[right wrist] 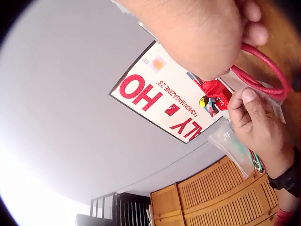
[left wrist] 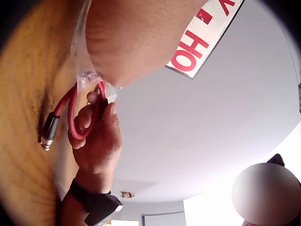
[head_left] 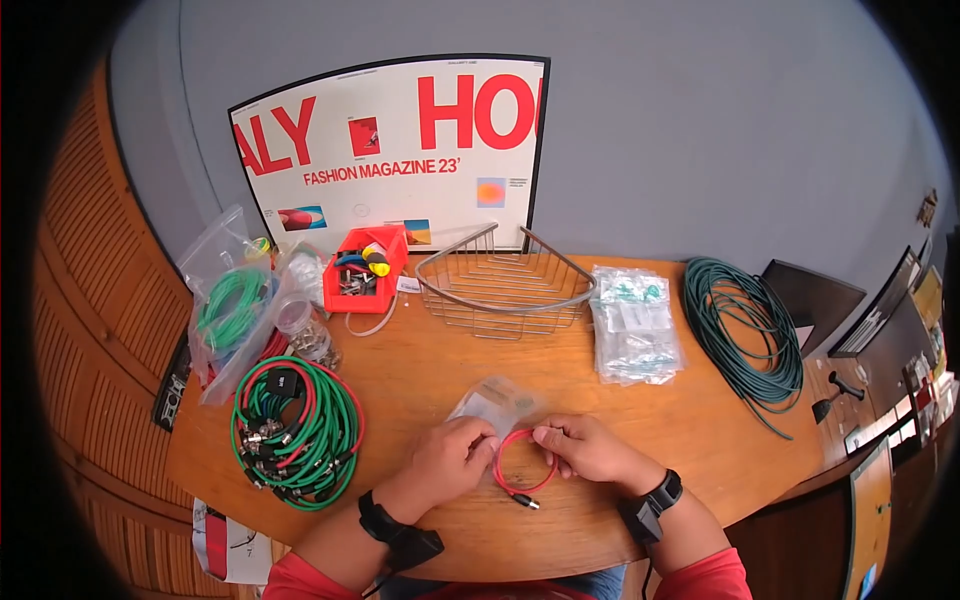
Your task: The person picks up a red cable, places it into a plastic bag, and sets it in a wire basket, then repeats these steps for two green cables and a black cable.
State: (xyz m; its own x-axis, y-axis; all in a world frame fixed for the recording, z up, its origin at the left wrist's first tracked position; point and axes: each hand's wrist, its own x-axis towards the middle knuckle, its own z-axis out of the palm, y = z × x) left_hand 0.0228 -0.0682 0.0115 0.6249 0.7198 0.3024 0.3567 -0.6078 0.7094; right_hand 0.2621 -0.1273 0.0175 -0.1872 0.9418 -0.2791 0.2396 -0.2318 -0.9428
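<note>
Close to the table's front edge, my right hand (head_left: 592, 447) pinches a short red cable (head_left: 498, 464) bent into a loop. One end of the cable, a black boot with a metal connector (left wrist: 50, 128), hangs free on the near side. In the left wrist view, another dark end shows between the right thumb and fingers. My left hand (head_left: 450, 462) is at the loop's left side, its thumb pressed onto curled fingers, pinching the edge of a clear plastic bag (head_left: 500, 398). The bag lies just beyond both hands, partly behind the left one.
Green and red cables (head_left: 300, 430) lie coiled at left, near a clear jar (head_left: 308, 335) and a zip bag (head_left: 232, 310). Behind stand a red bin (head_left: 362, 290) of parts and a wire basket (head_left: 505, 290). Flat plastic bags (head_left: 638, 325) and a dark green cable coil (head_left: 745, 330) lie right.
</note>
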